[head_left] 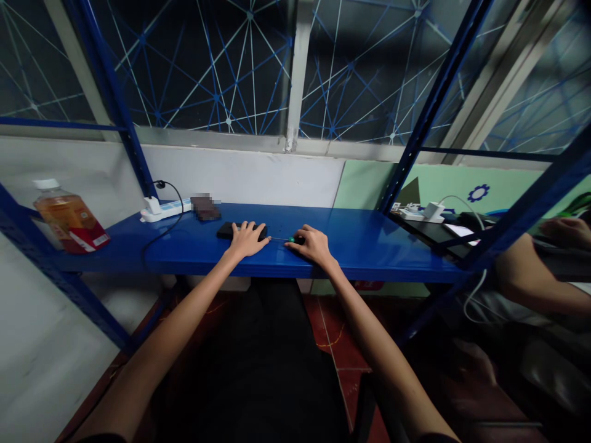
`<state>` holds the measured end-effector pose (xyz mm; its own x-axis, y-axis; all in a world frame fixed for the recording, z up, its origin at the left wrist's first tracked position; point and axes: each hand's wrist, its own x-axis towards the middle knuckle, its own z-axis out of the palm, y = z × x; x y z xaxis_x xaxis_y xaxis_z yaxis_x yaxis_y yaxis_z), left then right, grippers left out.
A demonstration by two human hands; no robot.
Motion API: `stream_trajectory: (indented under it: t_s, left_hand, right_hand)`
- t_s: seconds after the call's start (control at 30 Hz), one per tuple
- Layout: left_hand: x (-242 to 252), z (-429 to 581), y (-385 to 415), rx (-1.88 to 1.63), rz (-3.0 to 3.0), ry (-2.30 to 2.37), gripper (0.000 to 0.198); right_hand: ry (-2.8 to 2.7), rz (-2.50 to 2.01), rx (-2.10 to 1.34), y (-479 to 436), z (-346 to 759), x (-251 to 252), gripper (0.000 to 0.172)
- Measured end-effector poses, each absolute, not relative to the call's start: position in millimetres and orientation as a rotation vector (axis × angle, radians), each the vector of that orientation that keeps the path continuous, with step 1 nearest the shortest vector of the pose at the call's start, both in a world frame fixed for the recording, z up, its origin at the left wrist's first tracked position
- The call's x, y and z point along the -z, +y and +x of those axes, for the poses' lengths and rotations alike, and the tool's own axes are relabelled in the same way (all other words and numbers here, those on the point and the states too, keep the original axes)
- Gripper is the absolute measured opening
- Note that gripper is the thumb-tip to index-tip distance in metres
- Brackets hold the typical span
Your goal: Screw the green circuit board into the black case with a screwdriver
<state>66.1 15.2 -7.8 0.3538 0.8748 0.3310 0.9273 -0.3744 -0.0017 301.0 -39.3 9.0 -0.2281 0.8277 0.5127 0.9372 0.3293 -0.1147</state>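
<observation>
My left hand [248,239] lies with its fingers spread over a flat black case-like object [225,231] on the blue desk. The hand covers much of that object, so its exact kind is hidden. In my right hand [314,244] is a screwdriver [292,239] with a green and black handle, the fingers curled round it. Its thin shaft points left, lying low over the desk, and the tip ends close by my left thumb. I cannot tell whether tip and thumb touch.
On the blue desk [360,240] a white power strip [164,210] with a black cable stands back left, beside a blurred-out dark item [205,208]. A drink bottle [69,215] is at far left. Blue posts frame both sides. Another person's arm [540,277] is at right, near a charger [433,212].
</observation>
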Motion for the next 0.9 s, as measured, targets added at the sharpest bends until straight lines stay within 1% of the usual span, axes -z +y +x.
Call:
stream_trajectory:
  t_s: [0.23,0.67,0.8,0.9]
  left_hand:
    - [6.7,66.2,13.8,0.426,-2.425,-1.617,0.065]
    - [8.1,66.1,15.2,0.482,-2.452,-1.631,0.065]
    - [8.0,66.1,15.1,0.49,-2.451,-1.632,0.064]
    - [8.8,65.9,16.3,0.497,-2.454,-1.623,0.064]
  right_hand:
    - [-2.149,-1.537,0.285,-36.1,301.7,-7.6,0.04]
    - [-2.082,-1.466,0.305,-39.3,299.9,-5.7,0.039]
    - [-2.031,-1.495,0.245,-37.4,302.3,-6.0,0.041]
    - [-2.045,-1.473,0.211,-36.8,304.0,-6.6,0.04]
